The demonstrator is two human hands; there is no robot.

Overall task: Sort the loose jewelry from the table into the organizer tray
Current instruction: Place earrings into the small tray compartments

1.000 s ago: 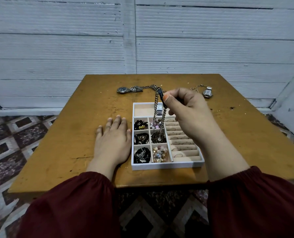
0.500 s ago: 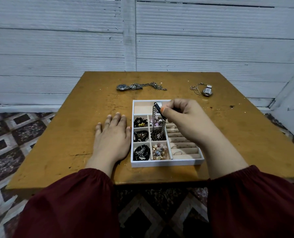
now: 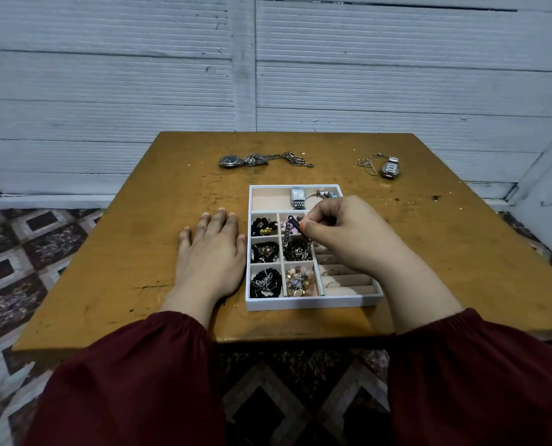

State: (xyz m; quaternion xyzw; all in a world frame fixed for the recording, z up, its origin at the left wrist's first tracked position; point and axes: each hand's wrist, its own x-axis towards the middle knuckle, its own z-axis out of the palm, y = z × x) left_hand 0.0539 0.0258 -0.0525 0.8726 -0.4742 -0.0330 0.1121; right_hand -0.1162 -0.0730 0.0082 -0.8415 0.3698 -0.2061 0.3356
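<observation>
A white organizer tray (image 3: 313, 303) sits on the wooden table (image 3: 158, 272). Its small compartments hold beads and chains; its back section holds a silver watch (image 3: 297, 197). My right hand (image 3: 345, 235) hovers over the tray and pinches a chain necklace (image 3: 290, 235) by a dark clasp. The chain's lower end lies in the middle compartment. My left hand (image 3: 211, 249) rests flat on the table just left of the tray. Loose on the table's far side lie a watch with a chain (image 3: 258, 160) and another watch with a thin chain (image 3: 384, 166).
A white panelled wall (image 3: 268, 66) stands right behind the table. Patterned floor tiles (image 3: 20, 252) show to the left and below the table's front edge. Ring rolls fill the tray's right side, partly hidden by my right wrist.
My right hand has come down and toward me with the chain. More of the chain has sunk into the middle compartment. My left hand has stayed flat.
</observation>
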